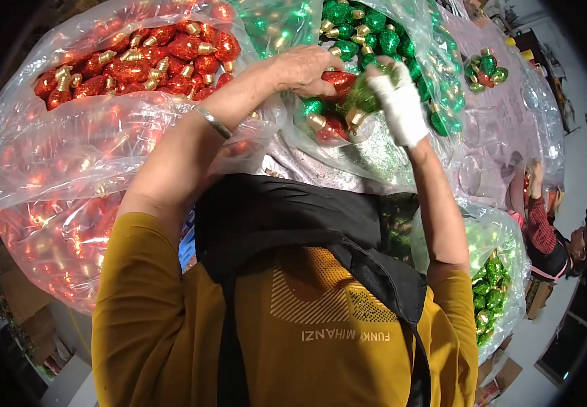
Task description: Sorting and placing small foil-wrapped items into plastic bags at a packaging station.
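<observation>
Centrally, my bare left hand [310,71] is curled, gripping one end of a glittery red ornament [339,82]. Just to its right, my white-wrapped right hand [399,102] is blurred; I cannot tell whether its fingers are closed on the light green ornament [367,95] beside them. Another red ornament [334,129] lies just below both hands. Beyond them are dark green ornaments [373,22]; left of my left hand, a clear bag [83,146] holds red ones. I think a light pinch, gold caps facing one way and loose plastic kept off my fingers serve best.
</observation>
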{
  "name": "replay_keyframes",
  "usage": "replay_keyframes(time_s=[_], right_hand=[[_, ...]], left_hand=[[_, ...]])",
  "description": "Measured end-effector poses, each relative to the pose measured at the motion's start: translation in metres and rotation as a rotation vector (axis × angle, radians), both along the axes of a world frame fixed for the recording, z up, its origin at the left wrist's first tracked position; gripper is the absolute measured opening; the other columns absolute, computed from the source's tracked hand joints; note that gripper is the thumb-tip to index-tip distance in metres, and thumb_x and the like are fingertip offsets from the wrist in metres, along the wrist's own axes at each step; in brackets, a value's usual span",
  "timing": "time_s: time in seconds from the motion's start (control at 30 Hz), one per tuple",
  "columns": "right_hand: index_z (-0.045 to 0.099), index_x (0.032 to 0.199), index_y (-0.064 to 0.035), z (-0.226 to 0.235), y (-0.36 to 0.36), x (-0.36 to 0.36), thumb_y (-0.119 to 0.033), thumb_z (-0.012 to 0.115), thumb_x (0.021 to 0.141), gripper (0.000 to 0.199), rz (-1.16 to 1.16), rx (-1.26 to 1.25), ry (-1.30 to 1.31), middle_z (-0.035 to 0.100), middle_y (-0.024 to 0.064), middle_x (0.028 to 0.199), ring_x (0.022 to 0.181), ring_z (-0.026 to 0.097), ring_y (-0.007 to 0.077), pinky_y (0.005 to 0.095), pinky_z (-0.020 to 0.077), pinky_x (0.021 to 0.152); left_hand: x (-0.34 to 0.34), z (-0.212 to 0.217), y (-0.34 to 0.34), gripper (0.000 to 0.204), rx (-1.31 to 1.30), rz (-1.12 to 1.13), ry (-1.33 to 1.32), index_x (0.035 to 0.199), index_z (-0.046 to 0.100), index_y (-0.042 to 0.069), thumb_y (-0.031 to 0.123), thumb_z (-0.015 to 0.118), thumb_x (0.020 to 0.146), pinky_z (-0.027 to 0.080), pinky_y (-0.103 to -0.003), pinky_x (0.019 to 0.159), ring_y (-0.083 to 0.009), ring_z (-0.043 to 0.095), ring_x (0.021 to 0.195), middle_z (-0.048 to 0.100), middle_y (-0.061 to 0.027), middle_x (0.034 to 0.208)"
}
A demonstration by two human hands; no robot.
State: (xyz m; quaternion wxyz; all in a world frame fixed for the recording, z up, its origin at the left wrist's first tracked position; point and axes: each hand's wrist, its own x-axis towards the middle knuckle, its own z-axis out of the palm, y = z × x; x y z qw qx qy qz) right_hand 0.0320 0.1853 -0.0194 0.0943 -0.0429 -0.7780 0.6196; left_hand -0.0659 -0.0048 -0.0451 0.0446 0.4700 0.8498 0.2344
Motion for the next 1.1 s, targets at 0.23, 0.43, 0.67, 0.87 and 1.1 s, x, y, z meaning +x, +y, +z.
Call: replay_keyframes(time_s=[0.23, 0.43, 0.67, 0.87, 1.1], right_hand=[[0.057, 0.106, -0.0002, -0.003, -0.011, 0.006, -0.029, 0.06, 0.089, 0.034, -0.012, 0.152, -0.01, 0.06, 0.0061, 0.09, 0.079, 0.053, 0.0113, 0.0252, 0.0453, 0.071], [0.059, 0.103, -0.0007, -0.009, 0.0, 0.002, -0.022, 0.06, 0.09, 0.025, -0.049, 0.062, 0.058, 0.06, 0.0043, 0.09, 0.078, 0.052, 0.0085, 0.0236, 0.0443, 0.071], [0.059, 0.107, 0.0006, -0.018, 0.002, -0.004, -0.019, 0.06, 0.089, 0.027, -0.064, -0.233, 0.064, 0.06, 0.0038, 0.089, 0.078, 0.053, 0.0076, 0.0227, 0.0444, 0.071], [0.057, 0.108, 0.0025, -0.001, -0.026, 0.003, -0.02, 0.064, 0.088, 0.031, -0.016, 0.04, 0.048, 0.061, 0.004, 0.087, 0.075, 0.055, 0.0082, 0.0233, 0.0459, 0.068], [0.058, 0.108, 0.0027, -0.009, -0.028, 0.003, -0.02, 0.067, 0.086, 0.033, 0.041, 0.076, -0.018, 0.063, 0.0045, 0.085, 0.074, 0.056, 0.0086, 0.0242, 0.0472, 0.066]], left_hand=[[0.007, 0.015, 0.009, 0.048, -0.153, 0.055, -0.079, 0.118, 0.062, 0.016, 0.03, 0.068, 0.073, 0.047, -0.043, 0.089, -0.0338, 0.059, 0.102, 0.063, -0.0191, 0.102], [0.017, -0.001, 0.001, 0.047, -0.054, 0.098, -0.104, 0.122, 0.059, 0.011, 0.033, 0.062, 0.081, 0.043, -0.044, 0.095, -0.0347, 0.054, 0.111, 0.057, -0.0176, 0.117], [0.022, -0.008, 0.001, 0.044, 0.018, 0.122, -0.132, 0.125, 0.059, 0.015, 0.033, 0.061, 0.084, 0.044, -0.042, 0.091, -0.0314, 0.056, 0.104, 0.056, -0.0164, 0.108], [-0.002, -0.022, -0.009, 0.038, 0.134, 0.066, -0.165, 0.12, 0.063, 0.018, 0.028, 0.063, 0.083, 0.048, -0.04, 0.085, -0.0317, 0.061, 0.096, 0.062, -0.0164, 0.101], [-0.004, -0.01, -0.012, 0.035, 0.07, 0.051, -0.444, 0.119, 0.063, 0.016, 0.03, 0.061, 0.087, 0.048, -0.037, 0.082, -0.0285, 0.061, 0.092, 0.063, -0.0145, 0.098]])
